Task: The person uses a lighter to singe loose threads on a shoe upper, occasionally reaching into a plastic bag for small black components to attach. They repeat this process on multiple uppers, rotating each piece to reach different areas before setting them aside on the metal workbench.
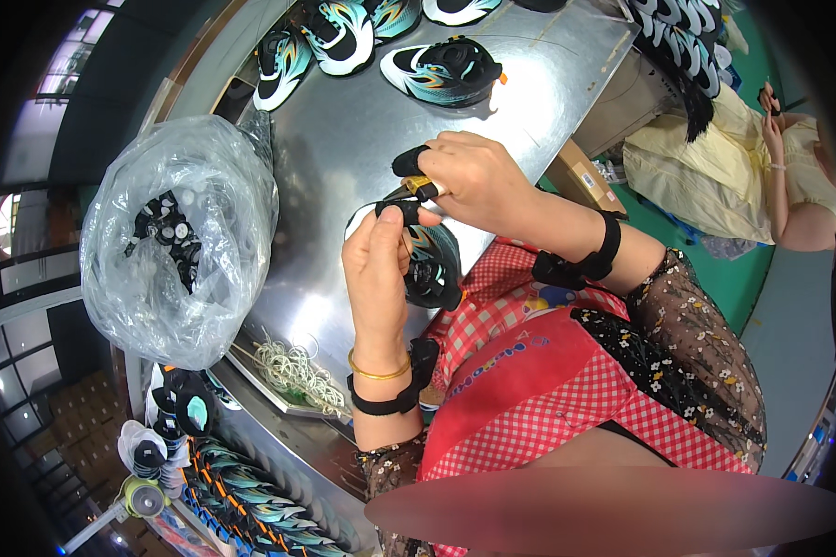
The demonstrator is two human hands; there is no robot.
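My right hand [478, 176] closes around a small tool [422, 187] with a yellow and black grip and a thin dark tip; the tool's exact kind is hard to see. A black finger cover [409, 162] sits on one of its fingers. Just below, my left hand [378, 265] pinches at a dark spot near the tool's tip, also with black covering at a finger; what it pinches is hidden. Under both hands a teal, black and white sneaker [430, 269] stands on the metal table [320, 186], partly covered by the left hand.
Left of the hands a clear plastic bag [237, 269] holds small black parts. A tray of pale elastic loops [297, 376] lies near the front edge. More sneakers [441, 72] stand at the back and on racks. On the right sits another person [799, 186].
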